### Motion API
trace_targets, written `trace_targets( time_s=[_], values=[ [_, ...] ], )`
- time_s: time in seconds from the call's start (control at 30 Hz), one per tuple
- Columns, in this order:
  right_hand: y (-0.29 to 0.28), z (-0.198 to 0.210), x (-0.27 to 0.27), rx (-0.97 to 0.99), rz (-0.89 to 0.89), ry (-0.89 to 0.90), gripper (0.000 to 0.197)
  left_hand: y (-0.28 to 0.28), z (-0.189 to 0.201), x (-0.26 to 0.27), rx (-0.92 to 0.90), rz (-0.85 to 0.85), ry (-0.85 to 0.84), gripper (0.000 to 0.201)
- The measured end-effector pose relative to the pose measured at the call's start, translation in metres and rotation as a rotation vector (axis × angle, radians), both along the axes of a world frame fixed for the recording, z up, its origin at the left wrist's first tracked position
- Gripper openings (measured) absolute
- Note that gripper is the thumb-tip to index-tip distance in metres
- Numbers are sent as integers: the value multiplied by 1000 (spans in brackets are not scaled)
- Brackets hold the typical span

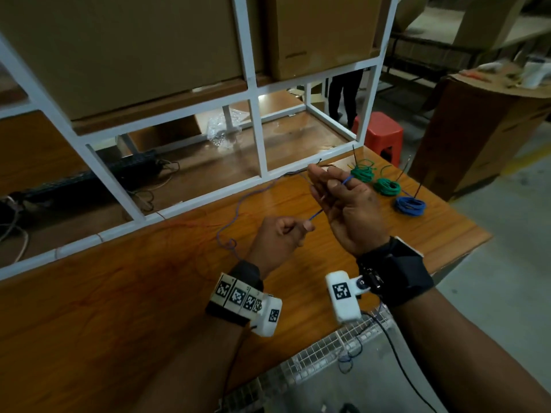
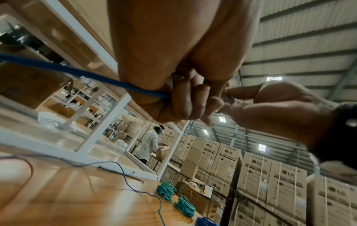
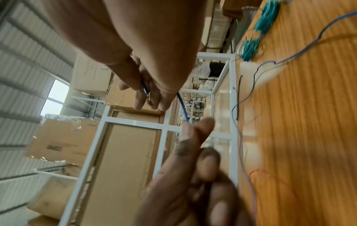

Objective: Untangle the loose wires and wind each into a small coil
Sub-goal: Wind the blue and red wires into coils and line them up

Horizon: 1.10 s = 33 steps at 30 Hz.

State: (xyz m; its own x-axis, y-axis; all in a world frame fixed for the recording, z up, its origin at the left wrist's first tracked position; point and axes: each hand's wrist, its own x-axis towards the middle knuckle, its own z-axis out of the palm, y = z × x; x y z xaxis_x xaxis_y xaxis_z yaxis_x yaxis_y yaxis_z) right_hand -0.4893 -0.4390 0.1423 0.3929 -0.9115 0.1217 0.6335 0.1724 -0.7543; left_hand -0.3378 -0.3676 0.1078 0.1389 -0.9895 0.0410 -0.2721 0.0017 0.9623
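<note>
A thin blue wire [image 1: 316, 215], round and rubbery-looking, runs taut between the two hands above the glossy wood-grain counter [image 1: 119, 293]. The left hand [image 1: 280, 236] is curled into a fist and pinches the wire between thumb and forefinger. The right hand [image 1: 343, 201] is raised with its fingers mostly straight, and the wire loops over one fingertip; whether that hand truly grips it I cannot tell. Behind the left hand the wire trails off in loose bends over the counter, beside a fine reddish strand [image 1: 190, 225]. Near the counter's far right corner lie two green coils [image 1: 374, 178], bunched and springy, and one blue coil [image 1: 410, 206], wound flat. A white square-tube metal frame [image 1: 253, 84] stands at the counter's back edge, with plain cardboard boxes on it. In the left wrist view, stacked cartons [image 2: 270, 175] read "LG" and "WASHING MACHINE". A red plastic stool [image 1: 378, 132] sits on the floor beyond.
</note>
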Motion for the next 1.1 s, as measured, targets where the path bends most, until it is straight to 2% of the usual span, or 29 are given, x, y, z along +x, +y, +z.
trace_targets(
  time_s=[0.1, 0.2, 0.23, 0.33, 0.4, 0.47, 0.53, 0.63, 0.77, 0.9, 1.0, 1.1],
  values=[
    [2, -15, 7, -140, -107, 164, 31, 2, -2, 17, -25, -35, -168, 25],
    [-4, -28, 7, -461, -251, 649, 34, 5, 1, 34, -13, -99, -430, 19],
    [-9, -33, 4, -538, -245, 791, 32, 6, 3, 40, -24, -106, -533, 18],
    [-22, -42, -11, -642, -8, 1051, 35, 10, 16, 64, -70, -110, -693, 20],
    [-20, -39, -20, -669, 220, 1170, 43, 14, 30, 77, -125, -118, -725, 25],
    [-14, -31, -24, -703, 379, 1237, 41, 16, 48, 85, -175, -120, -692, 18],
    [-7, -25, -22, -717, 491, 1216, 35, 13, 63, 87, -204, -125, -585, 12],
    [5, -18, -9, -627, 619, 1109, 29, -1, 81, 82, -242, -181, -471, 7],
    [19, -10, 5, -502, 775, 781, 27, -29, 93, 74, -285, -257, -394, 4],
    [31, 8, 7, -386, 912, 456, 25, -47, 93, 76, -240, -336, -121, 12],
    [27, 26, 11, -299, 803, 145, 25, -58, 76, 77, -215, -290, 8, 12],
    [4, 40, 22, -180, 479, -42, 32, -65, 46, 68, -193, -236, -11, 17]
  ],
)
